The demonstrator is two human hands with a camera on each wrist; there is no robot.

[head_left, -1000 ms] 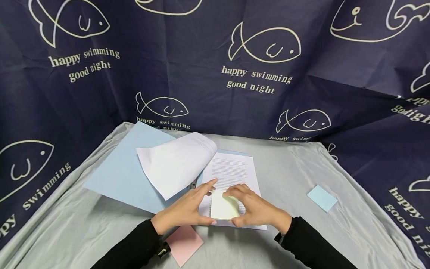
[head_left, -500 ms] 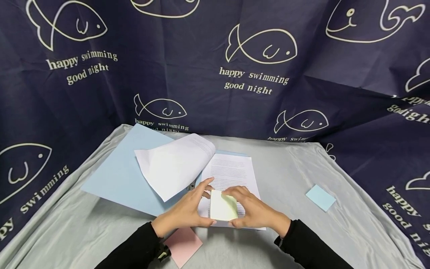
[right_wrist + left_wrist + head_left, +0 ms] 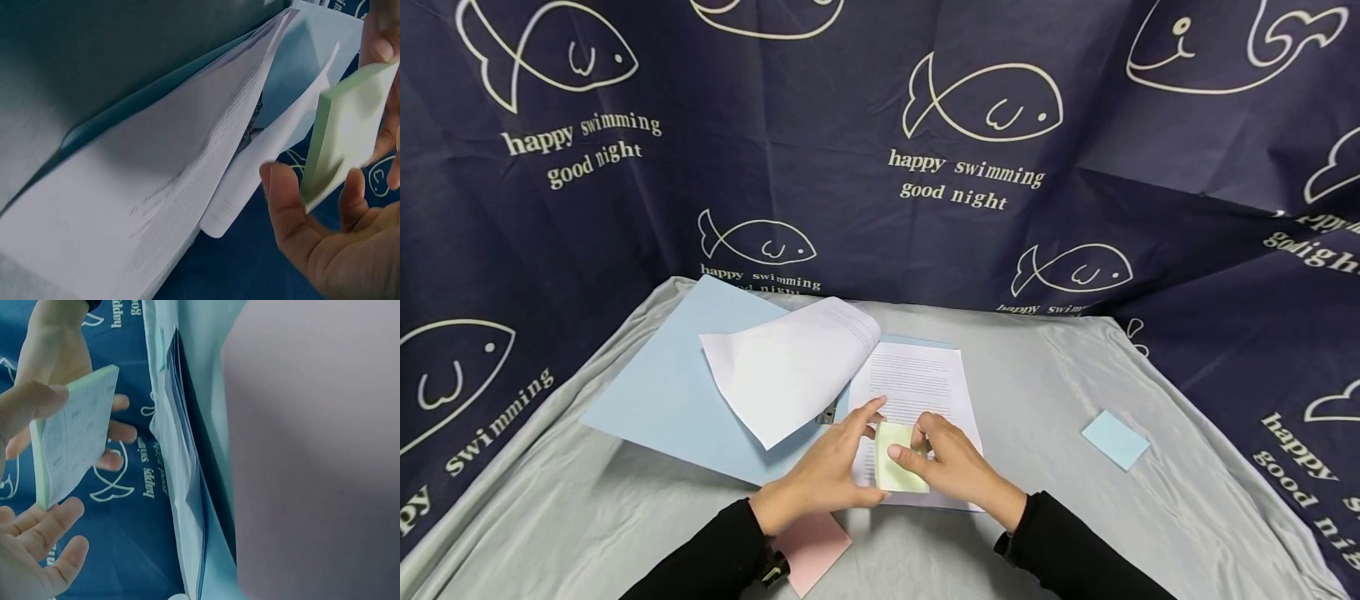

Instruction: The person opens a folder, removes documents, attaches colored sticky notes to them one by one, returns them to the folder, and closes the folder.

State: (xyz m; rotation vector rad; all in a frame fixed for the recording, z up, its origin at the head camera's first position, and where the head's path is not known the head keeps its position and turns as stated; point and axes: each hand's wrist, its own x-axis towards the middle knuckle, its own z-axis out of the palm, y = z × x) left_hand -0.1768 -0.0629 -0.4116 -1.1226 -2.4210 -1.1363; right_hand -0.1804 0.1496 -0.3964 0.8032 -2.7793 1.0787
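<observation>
A pale green sticky note pad (image 3: 895, 435) is held up over the papers, tilted. My left hand (image 3: 831, 467) grips its left side, thumb at the near edge and fingers toward the far edge. Its printed underside shows in the left wrist view, between the left thumb and fingers (image 3: 56, 525). My right hand (image 3: 958, 462) is at the pad's right side, thumb lying across the top face and index finger curled at the far right. In the right wrist view, the right thumb and fingers (image 3: 281, 200) bracket one corner of the pad (image 3: 347, 134).
Beneath the hands lies an open light blue folder (image 3: 677, 383) with printed sheets (image 3: 917, 379). One sheet (image 3: 790, 367) is turned over to the left, and a metal clip (image 3: 828, 412) shows. A pink pad (image 3: 812, 550) sits by the left wrist, a blue pad (image 3: 1116, 440) far right.
My right hand has shifted left; its thumb has gone from the near edge onto the pad's top face, and its index finger has curled. The pad has tilted, and the left hand moved slightly right.
</observation>
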